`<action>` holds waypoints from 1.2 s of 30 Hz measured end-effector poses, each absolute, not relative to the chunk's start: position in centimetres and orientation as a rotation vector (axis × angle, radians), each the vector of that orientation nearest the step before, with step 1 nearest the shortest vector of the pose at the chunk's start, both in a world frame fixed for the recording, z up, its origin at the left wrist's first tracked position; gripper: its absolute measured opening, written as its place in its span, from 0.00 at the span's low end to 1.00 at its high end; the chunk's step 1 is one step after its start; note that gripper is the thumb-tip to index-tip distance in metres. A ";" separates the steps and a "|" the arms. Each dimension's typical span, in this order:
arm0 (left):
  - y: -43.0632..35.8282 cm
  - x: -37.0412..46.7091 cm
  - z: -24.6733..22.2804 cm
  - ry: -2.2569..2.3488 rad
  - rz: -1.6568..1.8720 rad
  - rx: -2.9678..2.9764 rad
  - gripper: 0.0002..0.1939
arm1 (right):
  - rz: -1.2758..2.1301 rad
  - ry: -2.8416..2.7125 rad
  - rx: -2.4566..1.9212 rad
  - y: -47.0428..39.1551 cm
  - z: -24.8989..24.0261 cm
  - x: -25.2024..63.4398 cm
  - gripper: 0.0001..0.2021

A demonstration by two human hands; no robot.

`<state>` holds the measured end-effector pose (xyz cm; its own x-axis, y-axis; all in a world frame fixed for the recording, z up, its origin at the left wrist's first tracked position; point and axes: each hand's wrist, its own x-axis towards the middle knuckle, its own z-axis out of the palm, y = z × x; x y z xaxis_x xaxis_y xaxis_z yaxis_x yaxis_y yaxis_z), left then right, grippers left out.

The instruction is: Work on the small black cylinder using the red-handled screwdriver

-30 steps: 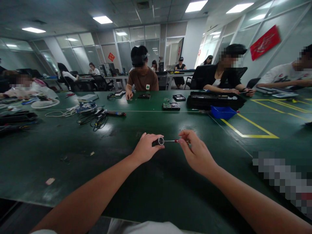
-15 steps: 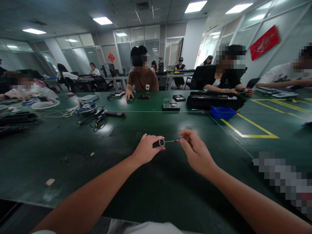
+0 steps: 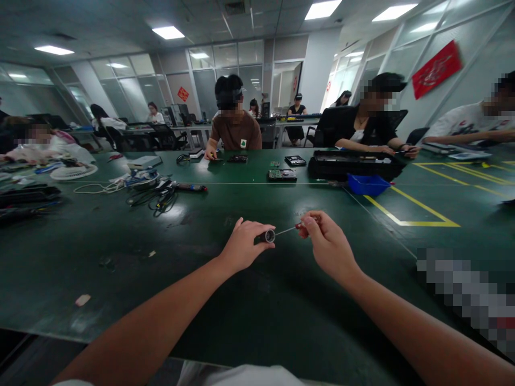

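Between the thumb and fingers of my left hand (image 3: 243, 244) is a short black cylinder with a silver-rimmed round end (image 3: 270, 236), which faces me and to the right. My right hand (image 3: 328, 241) is closed around the red handle of a screwdriver (image 3: 286, 231). Its thin metal shaft points left, with the tip at the rim of the round end; whether it touches inside I cannot tell. Both hands are raised above the green table (image 3: 257, 321). My fingers hide most of the cylinder's body and part of the handle.
Cables (image 3: 161, 198) and an electric screwdriver-like tool (image 3: 191, 187) lie left of centre. Hard drives (image 3: 282, 175) sit ahead, beside a long black casing (image 3: 354, 163) and a blue bin (image 3: 368, 185). Across the table, a person in brown (image 3: 236, 128) works. A blurred-out object (image 3: 462, 289) lies at right.
My right hand has closed more firmly round the screwdriver handle and turned, tilting the shaft upward to the right. The cylinder in my left hand has shifted slightly right.
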<state>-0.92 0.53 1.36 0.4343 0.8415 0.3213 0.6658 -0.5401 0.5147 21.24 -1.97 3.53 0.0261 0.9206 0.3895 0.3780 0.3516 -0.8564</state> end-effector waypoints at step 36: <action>1.0 -1.1 1.1 1.327 0.854 2.315 0.21 | 0.565 -1.654 -1.175 -2.8 3.5 20.7 0.11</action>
